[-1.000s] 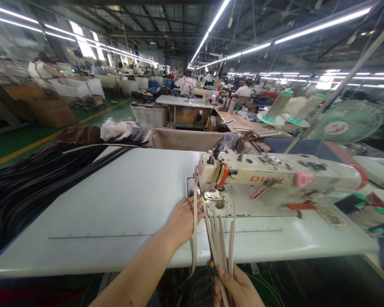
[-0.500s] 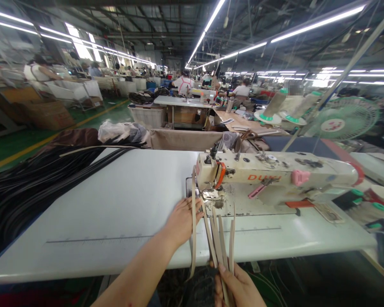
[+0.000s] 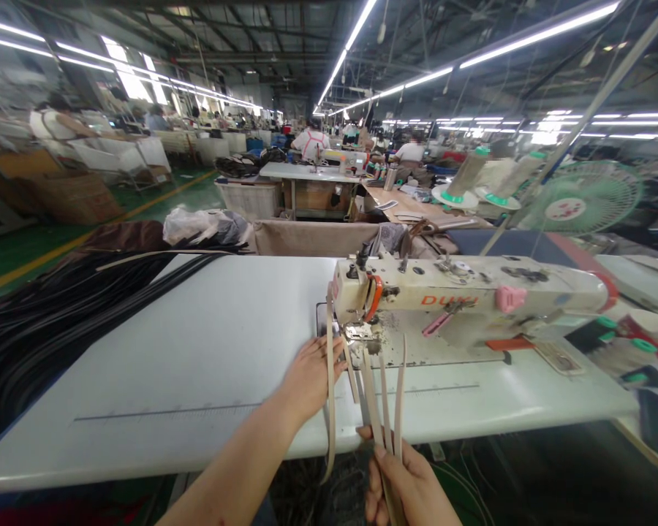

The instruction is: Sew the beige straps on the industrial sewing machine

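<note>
My left hand [image 3: 312, 376] lies flat on the table just in front of the sewing machine's presser foot [image 3: 358, 332], fingers stretched out. Its fingertips touch a short beige strip [image 3: 353, 383] that runs from under the foot towards me. Another beige strip [image 3: 330, 409] passes over those fingers and hangs in a curve below the table's front edge. Low at the table edge, my right hand [image 3: 400, 478] is closed around several narrow beige strips [image 3: 384, 409]; their free ends fan upward towards the machine.
The white sewing machine [image 3: 466, 292] fills the table's right half. Long black strips [image 3: 60, 321] are heaped at the left. Behind the machine stand thread cones [image 3: 466, 179] and a green fan [image 3: 586, 197]. A beige bin [image 3: 312, 237] borders the table's far edge; people work farther back.
One strip has come away from the right hand's bunch; its lower end now lies loose on the table by my left hand. The remaining strips have spread apart slightly.
</note>
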The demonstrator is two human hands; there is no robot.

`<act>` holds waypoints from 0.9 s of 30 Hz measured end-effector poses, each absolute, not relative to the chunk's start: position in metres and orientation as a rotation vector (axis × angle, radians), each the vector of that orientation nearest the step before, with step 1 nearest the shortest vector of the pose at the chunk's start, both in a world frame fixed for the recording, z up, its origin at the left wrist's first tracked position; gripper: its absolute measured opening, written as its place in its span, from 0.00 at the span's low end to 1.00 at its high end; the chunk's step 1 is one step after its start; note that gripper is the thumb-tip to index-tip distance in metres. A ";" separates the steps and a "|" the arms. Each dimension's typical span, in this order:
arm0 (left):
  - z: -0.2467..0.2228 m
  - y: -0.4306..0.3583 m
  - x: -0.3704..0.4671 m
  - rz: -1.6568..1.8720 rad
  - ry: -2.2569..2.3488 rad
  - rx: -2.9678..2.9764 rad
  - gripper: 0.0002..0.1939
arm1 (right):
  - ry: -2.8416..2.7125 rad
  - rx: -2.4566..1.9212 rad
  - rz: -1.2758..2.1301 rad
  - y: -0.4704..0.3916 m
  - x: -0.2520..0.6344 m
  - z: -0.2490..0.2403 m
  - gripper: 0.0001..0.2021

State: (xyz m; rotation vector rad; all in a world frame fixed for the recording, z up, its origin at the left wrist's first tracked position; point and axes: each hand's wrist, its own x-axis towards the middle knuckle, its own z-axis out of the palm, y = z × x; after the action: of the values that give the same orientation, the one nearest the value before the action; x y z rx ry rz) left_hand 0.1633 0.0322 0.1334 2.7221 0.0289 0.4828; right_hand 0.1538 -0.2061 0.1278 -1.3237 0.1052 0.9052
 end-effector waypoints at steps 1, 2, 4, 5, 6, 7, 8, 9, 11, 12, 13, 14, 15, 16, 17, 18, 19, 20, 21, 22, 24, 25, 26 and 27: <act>0.134 0.032 0.163 0.490 0.030 2.720 0.22 | 0.103 -1.321 0.906 -0.205 0.154 0.132 0.44; 0.134 0.032 0.163 0.495 0.031 2.717 0.22 | 0.102 -1.317 0.904 -0.204 0.154 0.137 0.42; 0.135 0.032 0.163 0.491 0.032 2.716 0.22 | 0.096 -1.305 0.896 -0.202 0.153 0.147 0.39; 0.136 0.032 0.163 0.486 0.030 2.717 0.22 | 0.091 -1.299 0.892 -0.200 0.153 0.152 0.38; 0.136 0.032 0.163 0.480 0.028 2.719 0.22 | 0.084 -1.295 0.892 -0.199 0.154 0.155 0.38; 0.136 0.032 0.163 0.479 0.025 2.720 0.22 | 0.076 -1.294 0.896 -0.198 0.154 0.158 0.38; 0.136 0.032 0.163 0.482 0.023 2.720 0.22 | 0.064 -1.294 0.901 -0.198 0.154 0.161 0.38; 0.135 0.032 0.163 0.489 0.024 2.720 0.22 | 0.054 -1.293 0.906 -0.197 0.154 0.162 0.38; 0.133 0.032 0.163 0.502 0.023 2.719 0.22 | 0.034 -1.289 0.912 -0.197 0.153 0.165 0.37; 0.131 0.032 0.163 0.507 0.023 2.720 0.22 | 0.026 -1.284 0.914 -0.197 0.153 0.166 0.37; 0.130 0.032 0.163 0.508 0.024 2.722 0.22 | 0.022 -1.277 0.920 -0.197 0.153 0.166 0.37; 0.129 0.032 0.163 0.508 0.027 2.726 0.21 | 0.020 -1.268 0.926 -0.197 0.153 0.167 0.37; 0.129 0.032 0.164 0.508 0.030 2.731 0.22 | 0.020 -1.258 0.930 -0.197 0.153 0.167 0.37; 0.128 0.032 0.164 0.506 0.030 2.739 0.22 | 0.021 -1.250 0.933 -0.197 0.153 0.168 0.38; 0.128 0.032 0.164 0.504 0.030 2.747 0.22 | 0.023 -1.247 0.933 -0.197 0.154 0.168 0.37; 0.128 0.033 0.164 0.503 0.027 2.755 0.22 | 0.027 -1.247 0.933 -0.197 0.155 0.169 0.37; 0.128 0.033 0.165 0.503 0.022 2.762 0.22 | 0.029 -1.251 0.933 -0.196 0.155 0.169 0.36; 0.128 0.033 0.165 0.505 0.019 2.767 0.22 | 0.028 -1.256 0.935 -0.196 0.156 0.169 0.36; 0.128 0.033 0.165 0.504 0.019 2.773 0.22 | 0.025 -1.258 0.938 -0.195 0.157 0.170 0.35; 0.128 0.034 0.165 0.503 0.021 2.777 0.22 | 0.020 -1.257 0.941 -0.194 0.157 0.170 0.34; 0.128 0.034 0.166 0.495 0.028 2.790 0.22 | 0.008 -1.252 0.946 -0.192 0.158 0.170 0.32; 0.127 0.035 0.166 0.491 0.032 2.796 0.22 | 0.003 -1.250 0.951 -0.191 0.159 0.171 0.31; 0.127 0.035 0.167 0.488 0.034 2.802 0.22 | 0.001 -1.250 0.957 -0.190 0.159 0.171 0.30; 0.126 0.035 0.167 0.489 0.034 2.804 0.22 | 0.000 -1.249 0.964 -0.189 0.160 0.172 0.29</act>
State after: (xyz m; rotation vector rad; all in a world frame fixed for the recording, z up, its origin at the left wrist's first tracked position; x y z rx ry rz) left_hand 0.1668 0.0350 0.1262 2.8042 0.0343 0.4887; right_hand 0.1600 -0.1885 0.1720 -1.2490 0.0004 0.9639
